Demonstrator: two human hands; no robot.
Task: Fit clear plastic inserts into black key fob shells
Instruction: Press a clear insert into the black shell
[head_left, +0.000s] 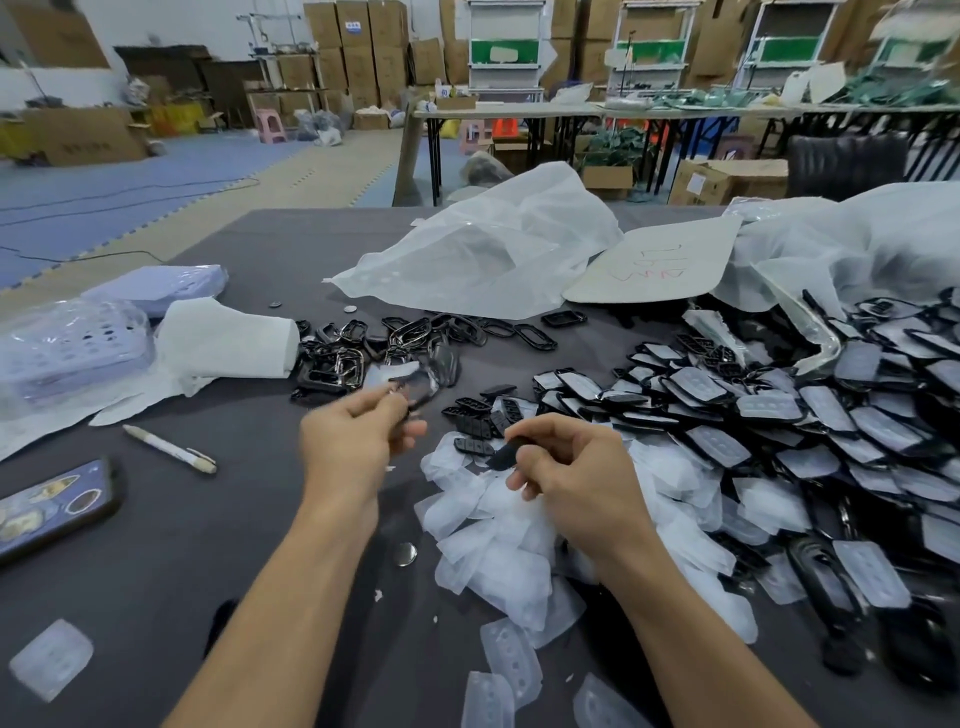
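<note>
1. The left hand (353, 447) hangs over the middle of the table (234, 545). Its fingers are curled, pinching a blurred piece (423, 387) — clear or black cannot be told.
2. The right hand (576, 473) pinches a black shell (504, 454) between thumb and curled fingers, just above the clear inserts (498, 561).
3. Heaped fobs (779, 426) crowd the right edge — bare cloth lies between the forearms and toward the phone (52, 504) at the left edge.
</note>
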